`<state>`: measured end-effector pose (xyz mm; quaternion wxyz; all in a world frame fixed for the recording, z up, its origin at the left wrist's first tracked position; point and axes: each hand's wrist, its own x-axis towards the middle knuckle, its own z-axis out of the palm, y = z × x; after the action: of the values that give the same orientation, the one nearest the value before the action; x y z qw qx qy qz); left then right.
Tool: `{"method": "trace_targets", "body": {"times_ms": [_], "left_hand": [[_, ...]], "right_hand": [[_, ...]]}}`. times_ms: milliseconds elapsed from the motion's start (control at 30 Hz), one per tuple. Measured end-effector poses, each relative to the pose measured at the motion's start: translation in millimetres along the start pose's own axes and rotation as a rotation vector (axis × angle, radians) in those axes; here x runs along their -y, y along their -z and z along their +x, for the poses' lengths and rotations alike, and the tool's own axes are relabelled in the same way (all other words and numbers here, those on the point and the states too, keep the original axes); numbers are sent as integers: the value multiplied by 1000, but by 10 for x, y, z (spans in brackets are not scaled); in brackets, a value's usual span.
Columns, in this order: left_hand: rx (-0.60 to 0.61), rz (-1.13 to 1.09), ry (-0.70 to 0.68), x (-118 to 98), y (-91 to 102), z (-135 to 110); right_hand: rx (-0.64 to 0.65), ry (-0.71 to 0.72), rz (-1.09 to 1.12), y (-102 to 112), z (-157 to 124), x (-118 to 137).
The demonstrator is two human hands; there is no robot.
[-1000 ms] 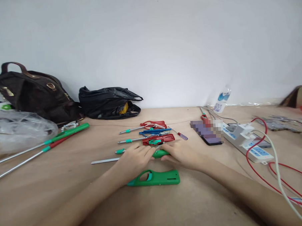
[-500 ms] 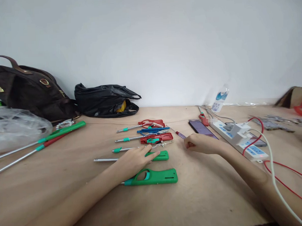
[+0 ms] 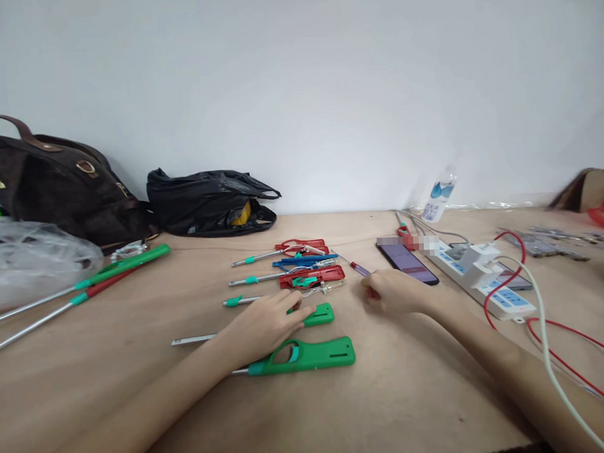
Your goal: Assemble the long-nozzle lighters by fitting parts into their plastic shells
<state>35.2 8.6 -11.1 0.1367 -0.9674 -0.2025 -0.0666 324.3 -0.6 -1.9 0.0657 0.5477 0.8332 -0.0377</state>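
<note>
My left hand (image 3: 271, 321) is closed over the handle of a green stick lighter (image 3: 320, 314), whose metal tube points out to the left. Its fingers hide part of that handle. Just in front of me, under the wrist, lies a second green stick lighter (image 3: 312, 356) with an oval trigger opening. My right hand (image 3: 392, 291) is curled low over the table, fingertips pressed together; whatever they may hold is hidden. Close by its knuckles lies a small screwdriver (image 3: 358, 269) with a purple handle. Opened lighters with red (image 3: 317, 276) and blue (image 3: 308, 260) casings show inner parts beyond my left hand.
At right are a phone (image 3: 406, 260), a power strip (image 3: 508, 304) with plugs and red and white cables, and a bottle (image 3: 439, 197). Two long lighters (image 3: 133, 262), a black plastic bag (image 3: 205, 200) and a dark bag (image 3: 60, 187) occupy the left.
The lighter under my left hand has shifted slightly left and its tube now tilts toward me. My right hand has moved a little to the left.
</note>
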Motion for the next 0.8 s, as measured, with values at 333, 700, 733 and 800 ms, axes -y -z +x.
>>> {"method": "trace_targets", "body": {"times_ms": [333, 700, 733, 800], "left_hand": [[-24, -10, -20, -17, -19, 7], [-77, -45, 2, -18, -60, 1], [-73, -39, 2, -19, -65, 1], [-68, -33, 4, -22, -74, -1]], "right_hand": [[-60, -54, -135, -53, 77, 191], [-439, 201, 935, -318, 248, 497], [-429, 206, 973, -341, 256, 506], [-404, 212, 1019, -373, 270, 505]]}}
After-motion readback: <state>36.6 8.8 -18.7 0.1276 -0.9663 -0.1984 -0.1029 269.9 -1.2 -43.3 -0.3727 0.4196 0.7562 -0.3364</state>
